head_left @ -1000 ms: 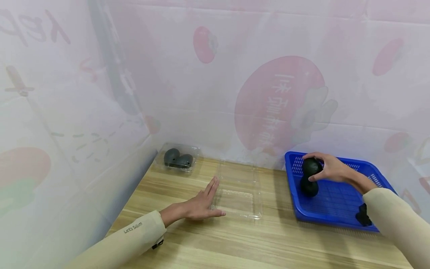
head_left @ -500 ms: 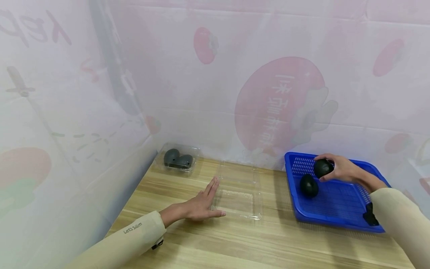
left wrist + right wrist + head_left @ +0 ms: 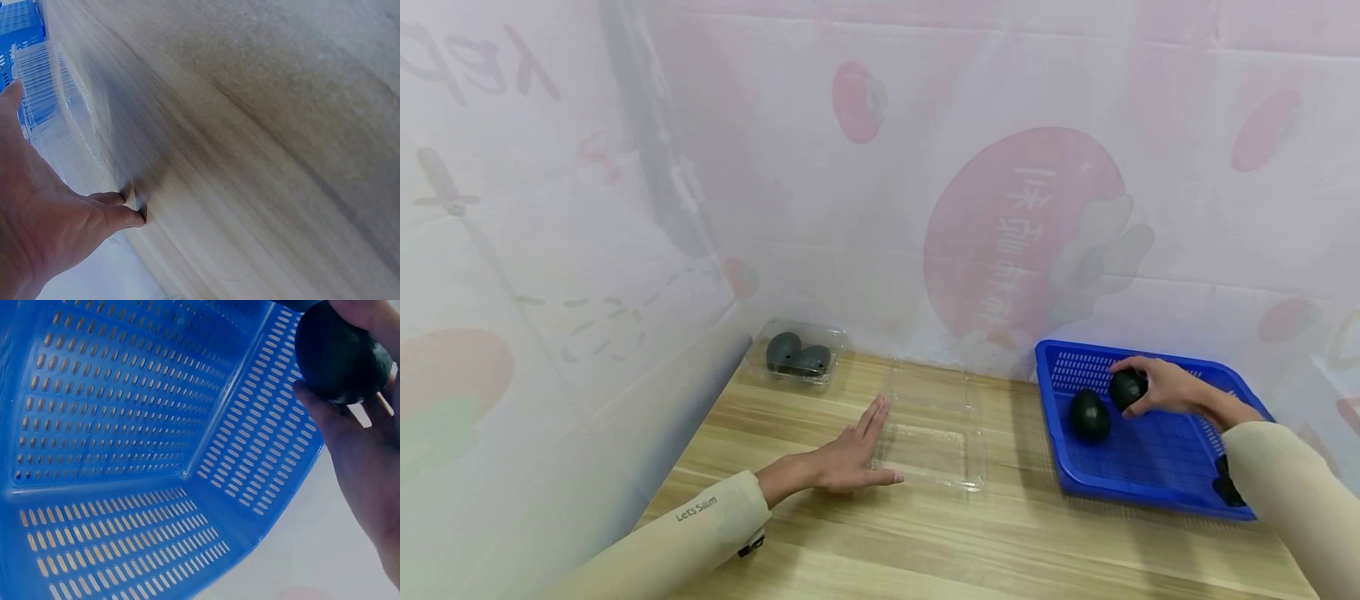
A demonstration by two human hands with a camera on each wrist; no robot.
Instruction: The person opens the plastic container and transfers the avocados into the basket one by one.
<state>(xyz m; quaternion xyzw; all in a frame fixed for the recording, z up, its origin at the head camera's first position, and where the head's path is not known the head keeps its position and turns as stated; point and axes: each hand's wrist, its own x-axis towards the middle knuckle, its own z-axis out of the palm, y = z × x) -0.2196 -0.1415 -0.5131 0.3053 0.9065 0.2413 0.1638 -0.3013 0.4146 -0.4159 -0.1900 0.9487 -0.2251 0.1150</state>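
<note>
A left hand [image 3: 850,458] lies flat, fingers straight, on the wooden counter [image 3: 925,533] against an open clear plastic clamshell [image 3: 931,433]. To the right, a right hand [image 3: 1165,387] curls its fingers around a dark, matte, egg-shaped avocado [image 3: 1127,389] above a blue perforated basket [image 3: 1150,475], just beside a second avocado [image 3: 1089,414].

A closed clear box [image 3: 799,353] of dark fruit sits in the table [image 3: 880,542] corner.

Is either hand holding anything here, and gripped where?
The right hand grips a dark avocado around its body; the left hand lies flat, holding nothing.
</note>
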